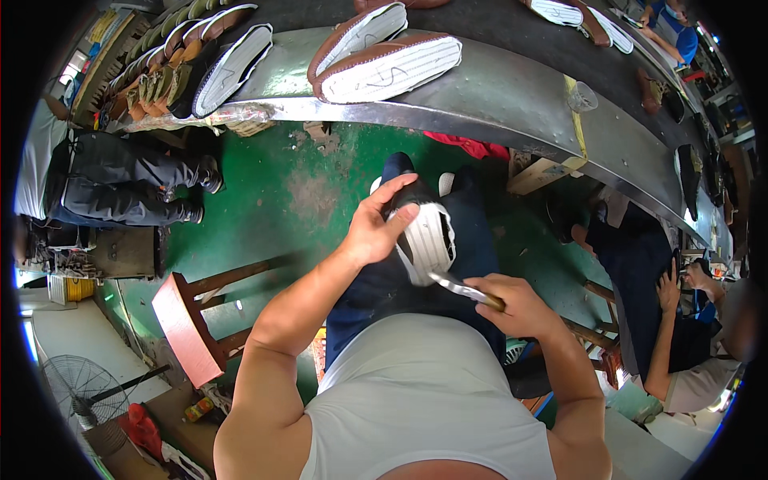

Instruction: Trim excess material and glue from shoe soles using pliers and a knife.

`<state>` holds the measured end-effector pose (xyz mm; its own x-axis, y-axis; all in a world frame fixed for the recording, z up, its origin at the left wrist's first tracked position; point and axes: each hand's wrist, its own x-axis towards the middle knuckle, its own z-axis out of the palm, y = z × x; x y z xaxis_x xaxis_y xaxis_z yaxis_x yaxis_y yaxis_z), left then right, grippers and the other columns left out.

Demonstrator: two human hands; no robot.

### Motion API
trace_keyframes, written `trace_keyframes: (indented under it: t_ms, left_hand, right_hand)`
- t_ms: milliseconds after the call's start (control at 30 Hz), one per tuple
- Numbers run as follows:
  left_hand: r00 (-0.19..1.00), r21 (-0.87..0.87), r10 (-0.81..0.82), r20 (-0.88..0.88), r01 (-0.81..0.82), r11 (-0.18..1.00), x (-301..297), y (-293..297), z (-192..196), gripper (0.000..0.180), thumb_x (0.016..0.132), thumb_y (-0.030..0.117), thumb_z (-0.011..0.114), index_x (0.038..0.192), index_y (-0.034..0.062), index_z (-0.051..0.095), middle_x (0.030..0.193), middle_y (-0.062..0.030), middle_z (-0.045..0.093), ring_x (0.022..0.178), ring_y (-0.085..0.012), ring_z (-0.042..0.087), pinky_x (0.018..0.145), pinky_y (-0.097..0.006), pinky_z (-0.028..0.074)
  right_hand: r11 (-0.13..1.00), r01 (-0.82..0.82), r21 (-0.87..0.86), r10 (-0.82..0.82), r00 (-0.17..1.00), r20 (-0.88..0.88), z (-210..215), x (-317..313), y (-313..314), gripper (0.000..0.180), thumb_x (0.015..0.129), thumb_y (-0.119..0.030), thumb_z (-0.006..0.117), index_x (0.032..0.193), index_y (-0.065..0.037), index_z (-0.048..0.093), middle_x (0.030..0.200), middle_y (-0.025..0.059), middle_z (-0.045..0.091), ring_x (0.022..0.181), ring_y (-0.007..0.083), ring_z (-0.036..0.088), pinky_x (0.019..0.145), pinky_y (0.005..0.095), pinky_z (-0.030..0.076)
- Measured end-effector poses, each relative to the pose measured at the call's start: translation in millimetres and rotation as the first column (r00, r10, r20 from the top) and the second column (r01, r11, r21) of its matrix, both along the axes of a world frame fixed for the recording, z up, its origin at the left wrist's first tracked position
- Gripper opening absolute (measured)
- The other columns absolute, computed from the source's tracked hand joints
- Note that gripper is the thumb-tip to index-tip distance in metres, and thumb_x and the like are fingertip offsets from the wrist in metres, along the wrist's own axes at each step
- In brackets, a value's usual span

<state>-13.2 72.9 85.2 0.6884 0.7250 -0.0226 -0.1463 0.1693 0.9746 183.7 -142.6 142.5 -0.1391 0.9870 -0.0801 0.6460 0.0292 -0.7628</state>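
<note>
In front of my lap, my left hand (376,228) grips a dark shoe with a white ribbed sole side (428,240) turned up toward me. The fingers reach over its far end and the thumb presses on its side. My right hand (516,306) is closed round a hand tool (462,288) with a silver metal head and a brownish handle. Its tip meets or nearly meets the near end of the shoe; the exact contact is too small to tell. Whether the tool is a knife or pincers does not show clearly.
Brown shoes with white undersides (388,70) lie on the metal-edged bench (496,80) ahead. More shoes (232,72) line its left part. A wooden stool (188,328) and a fan (80,384) stand left. One person stands at left (120,180); another sits at right (640,288).
</note>
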Motion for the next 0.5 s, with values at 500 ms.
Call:
trace_keyframes:
  t_ms: [500]
  left_hand:
    - [0.997,0.898,-0.022,-0.072,0.074,0.434,-9.8,-69.0,-0.9,0.067,0.065,0.010,0.085,0.128,0.0076,0.063,0.139,-0.0162,0.050,0.124,-0.0384,0.051,0.102,-0.048,0.046]
  right_hand:
    - [0.797,0.529,0.294,-0.344,0.796,-0.499,-49.4,-34.5,38.7,0.032,0.091,-0.008,0.068,0.118,0.000,0.053,0.106,0.0143,0.067,0.096,0.0255,0.066,0.083,0.0339,0.053]
